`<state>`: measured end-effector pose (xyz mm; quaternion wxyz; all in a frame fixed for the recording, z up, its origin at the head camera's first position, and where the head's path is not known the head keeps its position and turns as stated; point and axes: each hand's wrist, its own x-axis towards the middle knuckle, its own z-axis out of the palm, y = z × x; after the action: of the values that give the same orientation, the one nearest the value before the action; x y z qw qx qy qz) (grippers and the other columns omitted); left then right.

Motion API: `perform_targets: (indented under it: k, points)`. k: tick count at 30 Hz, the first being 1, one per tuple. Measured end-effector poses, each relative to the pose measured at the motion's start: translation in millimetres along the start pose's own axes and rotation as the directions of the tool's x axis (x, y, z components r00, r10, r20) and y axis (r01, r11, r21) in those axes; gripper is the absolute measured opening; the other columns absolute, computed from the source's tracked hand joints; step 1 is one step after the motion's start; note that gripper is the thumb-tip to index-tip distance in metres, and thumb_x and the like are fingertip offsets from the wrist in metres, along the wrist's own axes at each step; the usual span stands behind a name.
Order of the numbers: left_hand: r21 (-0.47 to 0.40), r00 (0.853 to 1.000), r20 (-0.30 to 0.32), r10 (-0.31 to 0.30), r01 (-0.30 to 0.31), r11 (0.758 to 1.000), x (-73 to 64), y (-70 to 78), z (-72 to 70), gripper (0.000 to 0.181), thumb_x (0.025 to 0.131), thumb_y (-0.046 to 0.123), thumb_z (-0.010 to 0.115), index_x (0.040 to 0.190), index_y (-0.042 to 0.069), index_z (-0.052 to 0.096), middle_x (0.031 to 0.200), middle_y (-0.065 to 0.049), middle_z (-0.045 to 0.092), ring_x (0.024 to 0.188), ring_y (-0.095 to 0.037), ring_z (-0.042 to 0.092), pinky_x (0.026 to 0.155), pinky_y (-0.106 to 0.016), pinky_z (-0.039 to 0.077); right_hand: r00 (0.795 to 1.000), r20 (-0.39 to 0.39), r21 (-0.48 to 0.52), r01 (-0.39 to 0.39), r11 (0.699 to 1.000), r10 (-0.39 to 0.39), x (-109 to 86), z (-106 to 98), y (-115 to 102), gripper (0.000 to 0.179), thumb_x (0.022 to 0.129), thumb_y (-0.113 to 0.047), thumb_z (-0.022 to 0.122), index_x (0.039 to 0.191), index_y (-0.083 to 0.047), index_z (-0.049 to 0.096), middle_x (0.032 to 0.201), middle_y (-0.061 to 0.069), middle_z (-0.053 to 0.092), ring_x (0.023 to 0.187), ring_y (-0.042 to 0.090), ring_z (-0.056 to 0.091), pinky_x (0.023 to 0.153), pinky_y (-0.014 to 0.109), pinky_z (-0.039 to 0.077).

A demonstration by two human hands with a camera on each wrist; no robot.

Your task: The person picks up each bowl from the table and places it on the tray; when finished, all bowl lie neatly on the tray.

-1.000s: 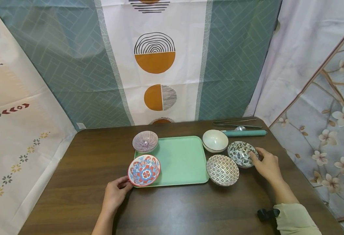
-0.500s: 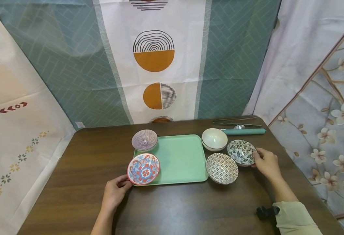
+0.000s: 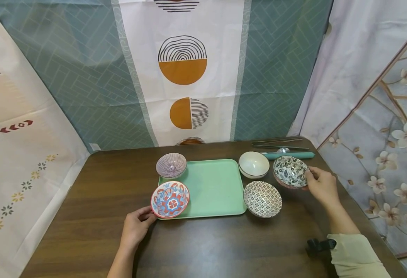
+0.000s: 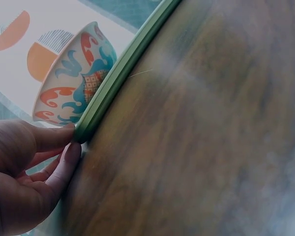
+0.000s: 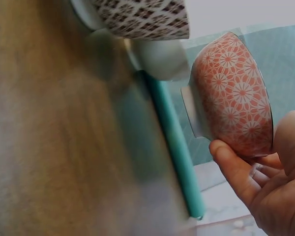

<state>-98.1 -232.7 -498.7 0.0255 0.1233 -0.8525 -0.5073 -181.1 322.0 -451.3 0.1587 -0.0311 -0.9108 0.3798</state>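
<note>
My left hand pinches the near-left corner of a green tray, thumb above and forefinger below in the left wrist view. On that corner stands a red-and-blue patterned bowl, close to the thumb. My right hand grips a small bowl by its right side, thumb at the rim. Dark leaves and flowers cover this bowl's inside; the right wrist view shows its red outside with white blossoms. There it is raised off the table, its foot ring showing.
A purple-striped bowl overlaps the tray's far-left corner. Right of the tray stand a white bowl and a brown lattice-patterned bowl. Behind them lie a teal roll-like object and dark thin sticks. Curtains hang around the table.
The right hand has taken hold of the flower-patterned bowl and lifted it, moving slightly away and to the right. The left hand, tray and other bowls have stayed in place.
</note>
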Motion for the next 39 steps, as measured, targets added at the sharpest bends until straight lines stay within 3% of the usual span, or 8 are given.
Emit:
perform_targets:
  k: [4, 8, 18, 25, 30, 35, 39]
  points:
    - [-0.001, 1.0, 0.004, -0.004, 0.004, 1.0, -0.4, -0.1, -0.4, 0.031, 0.09, 0.0, 0.074, 0.12, -0.008, 0.069, 0.094, -0.013, 0.075, 0.09, -0.019, 0.069, 0.07, -0.02, 0.05, 1.0, 0.011, -0.005, 0.009, 1.0, -0.009, 3.9, -3.7, -8.6, 0.041, 0.105, -0.018, 0.046, 0.129, 0.012, 0.061, 0.099, 0.03, 0.072, 0.052, 0.006, 0.066, 0.053, 0.021, 0.046]
    - [-0.003, 1.0, 0.002, -0.001, 0.001, 1.0, -0.4, 0.0, -0.4, 0.031, 0.09, 0.0, 0.074, 0.12, -0.008, 0.069, 0.093, -0.013, 0.075, 0.089, -0.018, 0.069, 0.07, -0.02, 0.05, 0.999, 0.031, 0.02, 0.017, 1.0, -0.018, 8.0, -4.2, -18.3, 0.042, 0.106, -0.019, 0.046, 0.13, 0.013, 0.06, 0.102, 0.032, 0.07, 0.052, 0.004, 0.065, 0.05, 0.023, 0.048]
    - [0.006, 1.0, -0.005, -0.005, 0.005, 1.0, 0.9, -1.1, -0.4, 0.03, 0.09, 0.001, 0.075, 0.118, -0.006, 0.071, 0.093, -0.011, 0.076, 0.088, -0.017, 0.069, 0.07, -0.02, 0.05, 0.997, 0.055, 0.114, 0.038, 0.993, -0.045, 17.0, 8.5, -49.6, 0.039, 0.105, -0.017, 0.048, 0.129, 0.011, 0.062, 0.103, 0.032, 0.07, 0.053, 0.015, 0.069, 0.05, 0.024, 0.053]
    - [0.005, 1.0, -0.007, -0.004, 0.004, 1.0, 1.3, -0.6, 0.3, 0.029, 0.09, 0.002, 0.075, 0.118, -0.005, 0.071, 0.093, -0.011, 0.076, 0.088, -0.017, 0.069, 0.07, -0.02, 0.05, 0.993, 0.098, 0.165, 0.049, 0.985, -0.066, 22.6, 24.1, -66.5, 0.039, 0.105, -0.016, 0.049, 0.131, 0.011, 0.061, 0.101, 0.032, 0.071, 0.052, 0.011, 0.067, 0.051, 0.025, 0.054]
    - [0.002, 1.0, -0.007, -0.004, 0.004, 1.0, 1.4, -0.1, 0.5, 0.03, 0.09, 0.002, 0.075, 0.118, -0.006, 0.071, 0.094, -0.012, 0.076, 0.088, -0.017, 0.07, 0.069, -0.019, 0.05, 0.989, 0.127, 0.176, 0.055, 0.983, -0.078, 25.6, 38.7, -77.4, 0.037, 0.105, -0.013, 0.05, 0.133, 0.01, 0.06, 0.099, 0.03, 0.071, 0.056, 0.022, 0.069, 0.052, 0.033, 0.055]
    - [0.001, 1.0, -0.007, -0.001, 0.001, 1.0, 1.4, 0.3, 0.5, 0.031, 0.089, 0.003, 0.076, 0.119, -0.007, 0.071, 0.094, -0.013, 0.076, 0.088, -0.017, 0.07, 0.069, -0.019, 0.05, 0.982, 0.17, 0.212, 0.051, 0.976, -0.088, 24.4, 55.1, -86.0, 0.033, 0.105, -0.01, 0.051, 0.13, 0.009, 0.062, 0.099, 0.029, 0.071, 0.057, 0.022, 0.069, 0.059, 0.043, 0.059]
    - [-0.003, 1.0, -0.005, -0.004, 0.004, 1.0, 0.7, 0.3, 0.2, 0.031, 0.09, 0.002, 0.076, 0.119, -0.007, 0.07, 0.095, -0.013, 0.076, 0.089, -0.018, 0.07, 0.069, -0.019, 0.051, 0.973, 0.208, 0.262, 0.039, 0.964, -0.096, 20.1, 69.2, -94.7, 0.033, 0.104, -0.008, 0.051, 0.131, 0.01, 0.061, 0.098, 0.03, 0.071, 0.06, 0.026, 0.071, 0.06, 0.041, 0.059]
